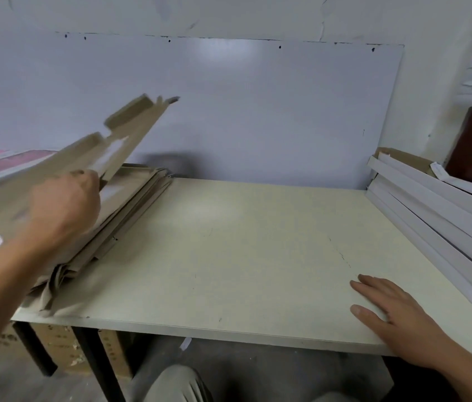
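A flat brown cardboard cut-out (118, 132) with notched flaps is tilted up over a stack of similar cardboard sheets (130, 198) at the table's left side. My left hand (63, 204) grips the raised sheet near its lower edge, fingers curled round it. My right hand (394, 314) rests flat on the cream table top (243, 256) near the front right edge, fingers straight and holding nothing.
Long white flat boxes (437, 221) lie stacked along the table's right side. A white board (258, 111) leans against the back wall. Brown cartons (63, 349) stand under the table by its dark legs. My knee (173, 384) shows below the front edge.
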`<state>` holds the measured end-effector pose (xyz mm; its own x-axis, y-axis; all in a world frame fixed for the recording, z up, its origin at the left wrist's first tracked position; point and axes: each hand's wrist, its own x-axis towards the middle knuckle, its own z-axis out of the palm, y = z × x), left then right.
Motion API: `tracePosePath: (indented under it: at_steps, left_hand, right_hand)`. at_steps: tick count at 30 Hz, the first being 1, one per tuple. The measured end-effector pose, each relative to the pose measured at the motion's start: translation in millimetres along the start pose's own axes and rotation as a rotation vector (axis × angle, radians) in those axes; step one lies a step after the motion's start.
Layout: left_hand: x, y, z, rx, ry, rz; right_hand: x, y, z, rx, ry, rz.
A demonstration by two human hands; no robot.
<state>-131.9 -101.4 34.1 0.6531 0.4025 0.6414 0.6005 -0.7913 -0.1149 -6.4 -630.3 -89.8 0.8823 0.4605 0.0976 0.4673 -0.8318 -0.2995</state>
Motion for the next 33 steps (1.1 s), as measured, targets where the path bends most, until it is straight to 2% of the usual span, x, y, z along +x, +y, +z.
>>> tracePosePath:
  at_steps: [2,4,7,9,11,13,15,19,21,24,28,30,33]
  left_hand:
    - [-11,20,-14,-0.055,0.082,0.088]
    - [-26,45,-22,-0.102,0.095,0.225]
    - [-61,83,-21,-0.168,0.044,0.497]
    - [-89,101,-18,-0.208,0.028,0.689]
    - [-112,112,-16,-0.235,-0.033,0.824]
    - [-127,119,-10,-0.253,-0.145,0.900]
    - [-134,121,-7,-0.350,-0.259,0.894]
    - [-131,110,-2,-0.496,-0.332,0.817]
    - [-126,100,0,-0.463,-0.423,0.785]
    - [-118,82,3,-0.382,-0.509,0.742]
    - [-99,58,10,-0.428,-0.610,0.550]
    - [-92,51,16,-0.456,-0.609,0.459]
    - [-97,51,30,-0.470,-0.494,0.342]
  right_hand:
    - [1,0,0,0.004,0.005,0.003]
    - [1,0,0,0.020,0.012,0.011]
    - [0,-1,2,0.101,0.075,0.027]
    - [-1,-4,3,0.134,0.219,0.036]
    - [0,-7,3,0.030,0.365,-0.042]
    - [4,-9,-1,-0.092,0.383,-0.146]
    - [9,-10,-6,-0.183,0.276,-0.190]
    - [21,-12,-13,-0.187,0.048,-0.253]
    - [26,-16,-18,-0.088,0.005,-0.286]
    - [31,-18,-22,-0.060,-0.055,-0.208]
    - [40,-19,-20,0.104,-0.108,-0.140]
    - [44,-20,-19,0.100,-0.124,-0.117]
    - [46,-23,-14,0.006,-0.091,-0.121]
